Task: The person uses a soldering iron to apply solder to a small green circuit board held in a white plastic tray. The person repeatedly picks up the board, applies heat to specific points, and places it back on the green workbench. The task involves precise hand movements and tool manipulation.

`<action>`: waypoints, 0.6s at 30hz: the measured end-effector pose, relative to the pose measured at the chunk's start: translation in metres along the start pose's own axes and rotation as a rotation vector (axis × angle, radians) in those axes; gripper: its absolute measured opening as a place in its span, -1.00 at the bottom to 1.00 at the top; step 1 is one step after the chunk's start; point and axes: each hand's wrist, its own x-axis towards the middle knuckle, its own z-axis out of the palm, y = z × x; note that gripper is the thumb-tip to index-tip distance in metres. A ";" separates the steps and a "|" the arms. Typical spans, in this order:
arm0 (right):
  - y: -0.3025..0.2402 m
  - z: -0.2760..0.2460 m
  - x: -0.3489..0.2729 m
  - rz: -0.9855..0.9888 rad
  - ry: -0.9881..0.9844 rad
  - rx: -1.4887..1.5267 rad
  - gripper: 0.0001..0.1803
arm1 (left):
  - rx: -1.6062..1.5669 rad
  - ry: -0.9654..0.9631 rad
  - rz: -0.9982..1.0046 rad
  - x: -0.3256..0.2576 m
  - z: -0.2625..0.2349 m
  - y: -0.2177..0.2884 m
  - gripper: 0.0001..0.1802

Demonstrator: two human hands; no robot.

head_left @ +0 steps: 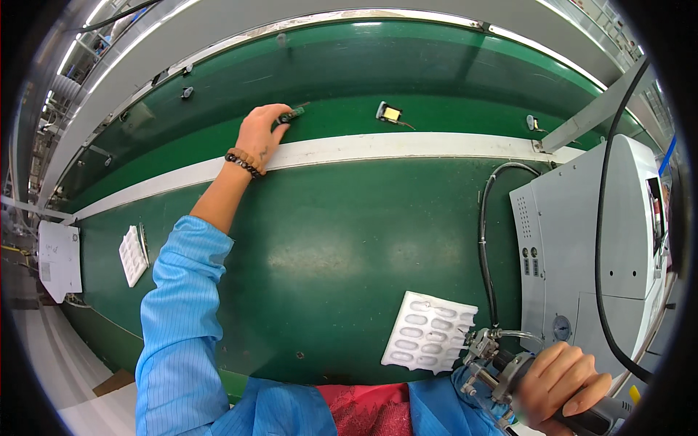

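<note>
My left hand, with beaded bracelets at the wrist, reaches out over the green conveyor belt. Its thumb and fingers close on a small part with a green circuit board, a thin wire trailing from its far end. My right hand is wrapped round the black handle of a hose-fed tool with metal fittings, at the lower right. Beside the tool's metal end lies a white tray with rows of oval pockets, its right edge close to the fittings.
Farther right on the belt sit a small yellow-faced part with a wire and another small part. A white rail divides belt from green worktop. A grey machine with a black hose stands right; another white tray lies left.
</note>
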 end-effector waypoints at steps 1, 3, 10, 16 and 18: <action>0.001 0.000 0.000 -0.001 -0.006 0.010 -0.26 | 0.033 0.043 -0.006 -0.002 -0.004 -0.007 -0.69; -0.002 -0.003 -0.014 -0.033 0.097 -0.026 -0.48 | -0.071 0.039 -0.152 0.002 -0.004 0.001 -0.68; -0.008 -0.009 -0.012 0.020 0.095 -0.031 -0.51 | -0.580 -0.214 0.050 -0.056 -0.040 0.185 -0.64; -0.019 -0.007 -0.016 0.009 0.141 0.038 -0.72 | -0.798 -0.307 0.273 -0.124 -0.023 0.274 -0.72; -0.024 -0.006 -0.016 -0.013 0.154 0.028 -0.71 | -0.809 -0.315 0.280 -0.132 -0.015 0.289 -0.72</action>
